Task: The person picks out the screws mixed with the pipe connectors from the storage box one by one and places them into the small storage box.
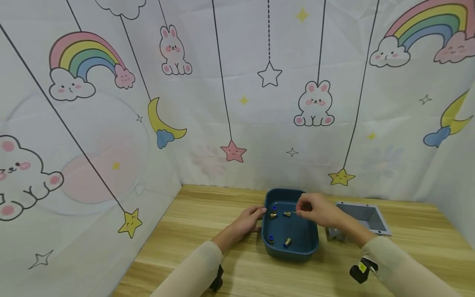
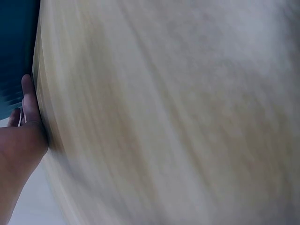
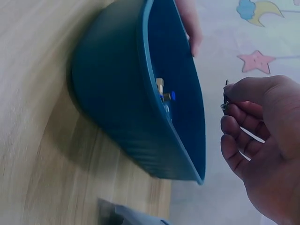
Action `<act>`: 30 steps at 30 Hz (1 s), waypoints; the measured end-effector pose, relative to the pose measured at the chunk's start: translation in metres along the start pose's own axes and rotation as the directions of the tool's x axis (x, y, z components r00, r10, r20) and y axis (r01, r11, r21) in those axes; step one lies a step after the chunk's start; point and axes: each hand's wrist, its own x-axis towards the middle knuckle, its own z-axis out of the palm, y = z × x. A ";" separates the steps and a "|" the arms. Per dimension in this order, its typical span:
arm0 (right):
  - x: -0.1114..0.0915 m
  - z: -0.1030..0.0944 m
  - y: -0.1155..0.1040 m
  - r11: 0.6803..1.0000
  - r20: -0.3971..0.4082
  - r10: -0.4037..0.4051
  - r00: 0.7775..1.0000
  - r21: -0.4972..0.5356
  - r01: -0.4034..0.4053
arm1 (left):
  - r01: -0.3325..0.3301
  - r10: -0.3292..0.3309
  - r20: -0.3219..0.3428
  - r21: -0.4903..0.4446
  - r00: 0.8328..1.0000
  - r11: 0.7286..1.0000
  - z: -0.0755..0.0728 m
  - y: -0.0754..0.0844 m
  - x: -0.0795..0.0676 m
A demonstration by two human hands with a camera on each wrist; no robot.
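A deep teal plastic basin stands on the wooden table. Several brass pneumatic fittings, some with blue collars, lie scattered on its floor. My left hand rests against the basin's left side, fingertips at the rim. In the left wrist view, the straight fingers lie along the outer wall. Over the basin's right part, my right hand pinches a small thin metal piece between thumb and index finger. The other fingers curl loosely beneath. I cannot tell the piece's exact kind.
A grey rectangular box sits right of the basin, partly behind my right forearm. Clear plastic lies at its near left side. A white cloth printed with rabbits, stars and rainbows hangs behind the wooden table.
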 end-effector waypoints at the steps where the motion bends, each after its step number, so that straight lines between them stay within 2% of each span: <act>1: -0.001 -0.002 0.001 1.000 -0.006 0.006 1.000 -0.003 -0.006 | 0.000 0.000 -0.001 -0.001 1.000 1.000 0.000 0.000 0.000; 20: -0.020 -0.023 0.030 0.993 -0.091 0.117 0.989 -0.019 -0.119 | 0.000 0.000 0.009 0.005 1.000 1.000 0.000 0.002 0.001; 27: -0.024 -0.025 0.036 0.994 -0.116 0.101 0.988 -0.035 -0.105 | 0.005 -0.005 0.007 0.003 1.000 1.000 -0.001 0.001 0.001; 30: -0.026 -0.026 0.039 0.991 -0.116 0.123 0.986 -0.039 -0.128 | 0.008 -0.008 0.011 0.004 1.000 1.000 -0.001 0.000 0.001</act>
